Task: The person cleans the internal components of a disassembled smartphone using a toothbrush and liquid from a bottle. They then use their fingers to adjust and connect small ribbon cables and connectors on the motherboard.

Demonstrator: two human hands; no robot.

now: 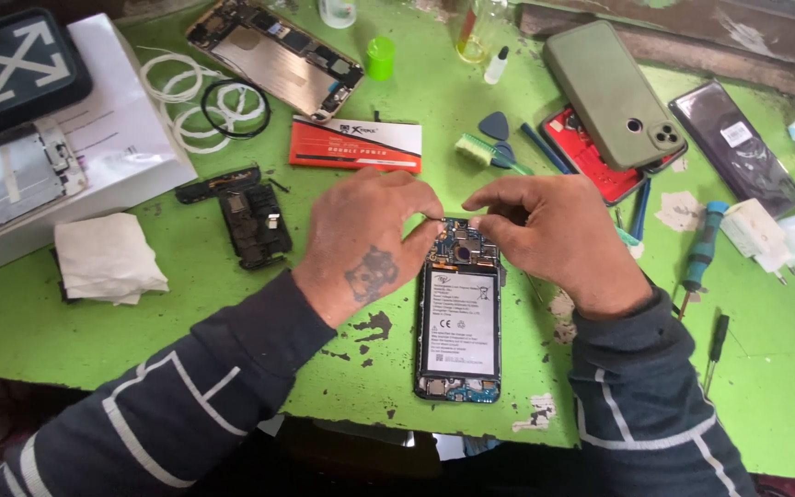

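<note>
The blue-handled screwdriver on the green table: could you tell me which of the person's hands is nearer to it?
Right. The right hand lies just left of the blue-handled screwdriver, while the left hand sits farther away, beyond the opened phone.

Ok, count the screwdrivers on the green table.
2, both at the right: a blue-handled screwdriver beside the white charger, and a small black screwdriver nearer the table edge. Clutter may hide others.

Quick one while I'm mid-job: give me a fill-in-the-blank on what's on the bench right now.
1. Both hands work at the ____ end of the opened phone.
2. The table is painted ____.
3. The left hand and right hand pinch a small part, their fingertips nearly ____.
4. The folded white cloth lies on the person's ____ side.

Missing words: top; green; touching; left
</note>
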